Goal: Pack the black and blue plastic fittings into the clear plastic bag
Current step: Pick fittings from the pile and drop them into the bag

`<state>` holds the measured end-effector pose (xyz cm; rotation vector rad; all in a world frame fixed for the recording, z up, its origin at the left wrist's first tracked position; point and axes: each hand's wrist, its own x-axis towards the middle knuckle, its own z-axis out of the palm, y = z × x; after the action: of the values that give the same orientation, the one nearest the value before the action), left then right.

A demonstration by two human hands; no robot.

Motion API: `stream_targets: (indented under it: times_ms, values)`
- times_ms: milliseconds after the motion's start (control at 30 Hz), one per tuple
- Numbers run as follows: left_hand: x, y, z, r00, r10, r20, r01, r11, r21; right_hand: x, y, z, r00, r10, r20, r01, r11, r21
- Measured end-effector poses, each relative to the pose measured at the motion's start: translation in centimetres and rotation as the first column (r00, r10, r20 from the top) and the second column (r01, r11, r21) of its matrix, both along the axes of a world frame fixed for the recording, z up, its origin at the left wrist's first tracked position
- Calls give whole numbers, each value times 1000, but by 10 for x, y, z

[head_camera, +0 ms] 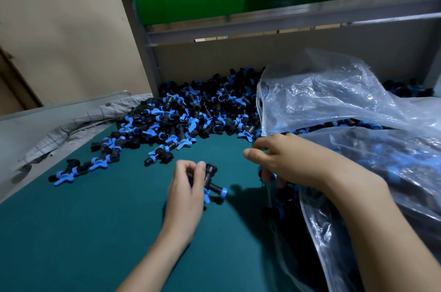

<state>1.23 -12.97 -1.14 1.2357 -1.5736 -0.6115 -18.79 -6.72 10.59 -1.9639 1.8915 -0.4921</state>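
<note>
black-blue fittings heaped, clear bag – part-filled

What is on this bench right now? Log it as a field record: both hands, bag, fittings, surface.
left hand: grips a small cluster of held fittings
right hand: grips the clear plastic bag at its open edge
bag contents: many black and blue fittings already inside, seen through the plastic
loose pile: heaped at the far side of the mat against the cardboard wall, strays trailing left
surface: green mat, grey cloth at its left edge
</note>
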Motion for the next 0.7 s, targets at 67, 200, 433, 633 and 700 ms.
stream_targets:
  times_ms: [67, 200, 433, 633, 700]
  values:
    - [-23, 7, 4, 981, 31, -191, -10, 994, 106, 0, -2, -1, 1000, 4, -9, -4, 1000, 23]
    - [-57, 18, 13, 935, 73, -348, -16, 986, 163, 0, -3, -2, 989, -7, -147, 18, 997, 75]
    - [-57, 25, 22, 842, -122, -525, 169, 985, 41, 2, -1, 0, 990, 42, -137, -24, 991, 133]
    - [-58, 23, 26, 708, -179, -683, 310, 948, 73, -2, -1, -2, 997, -12, -81, 18, 997, 75]
    - [-56, 22, 25, 690, -204, -695, 341, 938, 64, -3, -1, -3, 998, -30, -62, 33, 998, 45]
